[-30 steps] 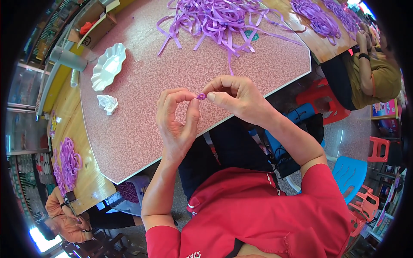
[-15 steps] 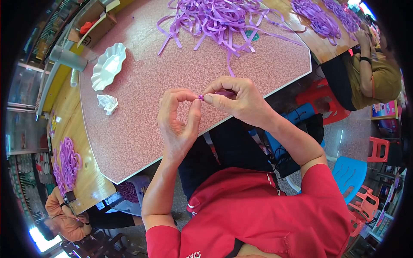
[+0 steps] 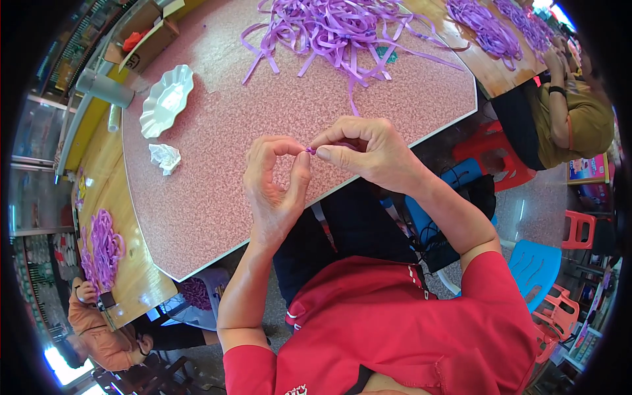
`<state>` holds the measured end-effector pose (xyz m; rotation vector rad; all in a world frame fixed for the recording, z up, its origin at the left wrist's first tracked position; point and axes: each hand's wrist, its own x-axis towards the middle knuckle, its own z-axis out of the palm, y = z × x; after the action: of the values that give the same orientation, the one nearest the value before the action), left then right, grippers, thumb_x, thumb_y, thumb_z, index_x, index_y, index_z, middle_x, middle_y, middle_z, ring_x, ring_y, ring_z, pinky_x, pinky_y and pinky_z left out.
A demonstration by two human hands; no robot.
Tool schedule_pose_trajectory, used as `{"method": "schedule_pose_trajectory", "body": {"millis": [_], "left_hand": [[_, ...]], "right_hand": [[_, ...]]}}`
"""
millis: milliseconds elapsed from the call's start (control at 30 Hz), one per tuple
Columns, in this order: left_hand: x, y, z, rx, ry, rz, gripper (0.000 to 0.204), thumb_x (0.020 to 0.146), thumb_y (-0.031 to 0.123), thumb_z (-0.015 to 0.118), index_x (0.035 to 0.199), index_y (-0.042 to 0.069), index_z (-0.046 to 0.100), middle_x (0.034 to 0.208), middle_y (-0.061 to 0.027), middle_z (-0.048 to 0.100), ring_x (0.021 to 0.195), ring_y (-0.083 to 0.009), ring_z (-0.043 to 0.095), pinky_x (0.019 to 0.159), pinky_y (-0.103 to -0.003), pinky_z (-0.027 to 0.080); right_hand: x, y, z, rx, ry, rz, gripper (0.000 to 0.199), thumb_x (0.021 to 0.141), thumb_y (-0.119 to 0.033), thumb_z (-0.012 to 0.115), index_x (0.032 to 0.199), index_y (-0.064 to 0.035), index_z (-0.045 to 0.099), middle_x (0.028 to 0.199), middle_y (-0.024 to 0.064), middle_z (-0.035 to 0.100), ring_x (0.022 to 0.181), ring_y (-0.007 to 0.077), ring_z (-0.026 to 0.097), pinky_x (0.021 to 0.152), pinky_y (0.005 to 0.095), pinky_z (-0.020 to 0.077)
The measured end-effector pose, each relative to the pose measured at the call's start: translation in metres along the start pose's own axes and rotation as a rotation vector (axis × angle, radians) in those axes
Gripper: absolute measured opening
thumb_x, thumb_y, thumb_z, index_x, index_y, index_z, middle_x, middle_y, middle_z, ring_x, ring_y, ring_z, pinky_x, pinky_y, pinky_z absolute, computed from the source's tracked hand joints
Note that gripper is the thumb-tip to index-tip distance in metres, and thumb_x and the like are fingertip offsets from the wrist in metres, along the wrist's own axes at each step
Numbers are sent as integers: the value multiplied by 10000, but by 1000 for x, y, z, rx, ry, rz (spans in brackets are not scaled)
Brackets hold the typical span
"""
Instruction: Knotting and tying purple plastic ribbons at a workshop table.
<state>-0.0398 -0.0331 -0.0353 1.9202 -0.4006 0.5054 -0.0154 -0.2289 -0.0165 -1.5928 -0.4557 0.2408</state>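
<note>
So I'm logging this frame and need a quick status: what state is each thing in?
Left hand: raised over the table edge, fingers curled, pinching the purple bit.
Right hand: pinching the same bit from the other side.
Purple bit: tiny, held between both hands' fingertips.
Ribbon pile: loose, tangled on the table.
White dish: lying open, nothing seen in it.
Tissue: crumpled.

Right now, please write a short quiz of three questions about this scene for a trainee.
1. True or false: the left hand and the right hand pinch one small purple piece between their fingertips.
2. Which lies nearest the crumpled white paper? A) white scalloped dish B) purple ribbon pile C) blue stool
3. Fill in: the pink speckled table has a ___ edge band.

Key: 1 true; 2 A; 3 white.
</note>
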Motion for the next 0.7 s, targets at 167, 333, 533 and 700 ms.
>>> {"method": "schedule_pose_trajectory", "body": {"millis": [167, 333, 533, 700], "left_hand": [[0, 3, 1, 19, -24, 11, 98, 837, 46, 699, 896, 49, 621, 926, -91, 643, 927, -246, 614, 900, -376, 438], [-1, 4, 1, 12, -36, 3, 101, 833, 47, 700, 894, 50, 618, 921, -92, 641, 913, -245, 605, 890, -376, 427], [0, 4, 2, 26, -32, 45, 109, 830, 43, 699, 896, 52, 613, 918, -84, 641, 905, -240, 601, 896, -371, 413], [-1, 3, 1, 24, -37, 31, 112, 826, 36, 699, 894, 55, 612, 911, -83, 643, 903, -239, 604, 897, -371, 412]], "right_hand": [[-1, -1, 1, -101, 25, -74, 123, 926, -60, 691, 1029, -9, 732, 913, 3, 639, 813, 43, 571, 704, 213, 458], [-3, -5, 2, -95, 34, -60, 114, 920, -70, 704, 1015, -21, 743, 893, -3, 632, 786, 41, 553, 663, 216, 441], [-2, -1, 1, -261, 52, -181, 136, 906, -102, 741, 1024, -34, 754, 803, -25, 621, 734, 35, 542, 620, 225, 432], [-5, -6, 5, -200, 89, -111, 140, 914, -47, 704, 1048, -25, 733, 816, -11, 637, 723, 34, 545, 615, 214, 440]]}}
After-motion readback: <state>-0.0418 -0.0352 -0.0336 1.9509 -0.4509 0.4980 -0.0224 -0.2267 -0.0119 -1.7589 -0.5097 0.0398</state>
